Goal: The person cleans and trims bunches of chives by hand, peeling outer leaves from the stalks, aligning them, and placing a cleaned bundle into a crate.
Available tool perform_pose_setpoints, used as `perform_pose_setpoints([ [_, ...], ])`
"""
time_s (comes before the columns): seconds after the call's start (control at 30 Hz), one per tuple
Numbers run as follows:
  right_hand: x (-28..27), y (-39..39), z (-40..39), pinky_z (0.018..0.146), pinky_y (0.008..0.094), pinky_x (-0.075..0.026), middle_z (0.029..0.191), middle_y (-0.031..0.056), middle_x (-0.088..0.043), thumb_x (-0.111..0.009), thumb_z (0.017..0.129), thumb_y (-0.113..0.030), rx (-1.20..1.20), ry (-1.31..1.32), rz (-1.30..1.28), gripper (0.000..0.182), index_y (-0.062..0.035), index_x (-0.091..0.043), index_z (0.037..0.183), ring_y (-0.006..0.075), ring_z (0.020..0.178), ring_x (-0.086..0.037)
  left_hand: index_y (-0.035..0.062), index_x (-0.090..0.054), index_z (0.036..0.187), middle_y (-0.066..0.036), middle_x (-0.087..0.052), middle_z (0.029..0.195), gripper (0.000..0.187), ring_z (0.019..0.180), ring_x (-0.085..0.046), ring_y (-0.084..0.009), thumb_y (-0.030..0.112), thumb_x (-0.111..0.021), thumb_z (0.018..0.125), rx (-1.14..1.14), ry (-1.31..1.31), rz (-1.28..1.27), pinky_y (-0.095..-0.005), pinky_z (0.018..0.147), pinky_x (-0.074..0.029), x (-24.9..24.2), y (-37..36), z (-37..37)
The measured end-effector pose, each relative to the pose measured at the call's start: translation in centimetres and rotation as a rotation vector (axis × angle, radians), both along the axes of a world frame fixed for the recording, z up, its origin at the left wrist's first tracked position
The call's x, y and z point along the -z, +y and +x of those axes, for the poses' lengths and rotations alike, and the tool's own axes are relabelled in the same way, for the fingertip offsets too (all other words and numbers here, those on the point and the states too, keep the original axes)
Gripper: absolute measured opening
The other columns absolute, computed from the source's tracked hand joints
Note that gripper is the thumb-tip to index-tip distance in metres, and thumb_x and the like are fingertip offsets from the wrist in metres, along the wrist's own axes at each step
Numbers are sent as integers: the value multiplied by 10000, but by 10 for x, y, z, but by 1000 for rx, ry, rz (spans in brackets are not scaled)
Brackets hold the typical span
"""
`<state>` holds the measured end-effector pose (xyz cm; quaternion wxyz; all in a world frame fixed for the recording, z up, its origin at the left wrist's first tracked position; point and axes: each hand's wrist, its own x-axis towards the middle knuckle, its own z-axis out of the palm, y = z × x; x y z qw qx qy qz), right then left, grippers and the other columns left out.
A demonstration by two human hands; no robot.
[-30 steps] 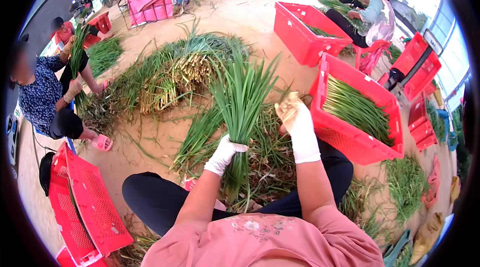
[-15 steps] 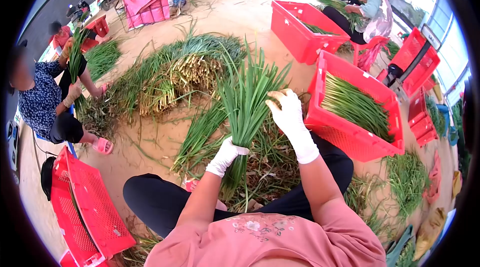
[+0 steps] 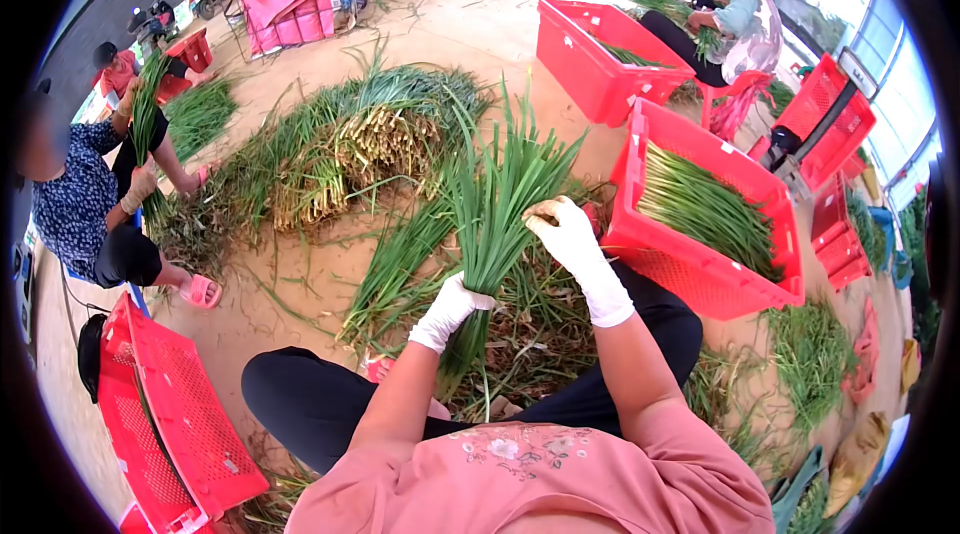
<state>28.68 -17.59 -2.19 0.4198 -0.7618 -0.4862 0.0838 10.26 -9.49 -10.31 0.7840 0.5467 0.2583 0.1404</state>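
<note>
My left hand (image 3: pixel 452 314), in a white glove, is closed around the lower part of a bunch of garlic chives (image 3: pixel 500 204). The long green leaves fan upward and away from me. To the right of the bunch, my gloved right hand (image 3: pixel 572 242) has its fingertips curled together at the edge of the leaves. Whatever those fingertips may pinch is too small to make out. Loose garlic chives (image 3: pixel 385 279) lie on the ground to the left of the bunch. Beneath it, between my legs, are withered leaf scraps (image 3: pixel 545 339).
A large chive pile (image 3: pixel 350 149) lies ahead. On my right, a red crate (image 3: pixel 715 304) holds chives (image 3: pixel 700 214), with another red crate (image 3: pixel 610 84) behind it. Red crates (image 3: pixel 185 414) stand at lower left. A co-worker (image 3: pixel 80 194) sits left, another (image 3: pixel 750 29) at upper right.
My right hand has drawn slightly left and down, and its fingers have curled closer together beside the leaves. The left hand keeps its hold on the bunch. The view has shifted slightly.
</note>
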Motion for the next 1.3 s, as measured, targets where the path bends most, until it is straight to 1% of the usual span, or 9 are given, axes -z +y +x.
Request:
perform_pose_setpoints([
  [0.17,11,-2,-4,646,259,-439,757,55,-550,-606,755,-158,69,195,184,181,11,-624,815,152,668,-542,1,-609,892,-52,-625,808,342,732,-591,-159,-70,-679,565,-13,55,24,-306,714,-492,1,1,2],
  [0.27,17,1,3,569,207,-373,682,-43,-531,-589,775,-128,170,1249,521,120,-47,-607,862,56,624,-482,2,-608,887,-52,-623,807,334,731,-590,-158,-71,-671,567,-5,53,10,-306,719,-492,3,2,3],
  [0.37,-21,-1,-12,625,232,-410,734,-7,-552,-617,786,-150,-15,936,449,192,-17,-616,925,124,668,-525,3,-609,892,-53,-624,814,328,737,-591,-158,-71,-659,576,-4,63,-5,-306,728,-491,0,-3,3],
  [0.43,-36,1,-18,673,243,-414,754,30,-544,-644,772,-180,-189,181,261,217,-38,-631,936,166,717,-544,3,-610,894,-53,-625,816,324,742,-592,-156,-70,-652,582,0,75,-6,-305,733,-491,1,-4,4],
  [0.57,-29,25,-26,867,431,-321,1042,104,-532,-675,687,-193,183,-617,132,222,-136,-652,900,281,1068,-434,10,-614,907,-38,-626,814,330,744,-577,-137,-44,-666,585,23,132,69,-281,727,-472,18,-6,8],
  [0.77,-11,41,-18,925,495,-230,1219,149,-460,-674,666,-221,287,-448,-94,149,-141,-659,791,358,1202,-312,17,-622,891,-20,-622,804,312,736,-560,-116,-3,-684,586,70,155,194,-261,711,-454,19,-9,8],
  [0.97,14,33,-7,874,438,-312,1049,176,-517,-642,695,-140,353,-637,145,74,-74,-625,725,327,1091,-428,14,-618,908,-20,-625,811,343,733,-558,-123,-33,-672,572,50,118,97,-273,715,-459,24,-5,11],
  [1.13,-16,13,10,834,279,-406,914,64,-576,-583,825,-97,289,513,668,179,18,-554,959,136,825,-523,19,-616,919,-23,-616,813,360,743,-557,-130,-19,-679,566,50,93,98,-271,727,-448,23,-5,10],
  [1.3,-47,-34,37,767,258,-440,1045,67,-535,-653,792,-148,282,384,676,174,12,-614,847,132,891,-522,25,-625,911,-38,-641,826,362,741,-585,-142,-55,-664,560,41,7,-38,-287,730,-466,21,-2,7],
])
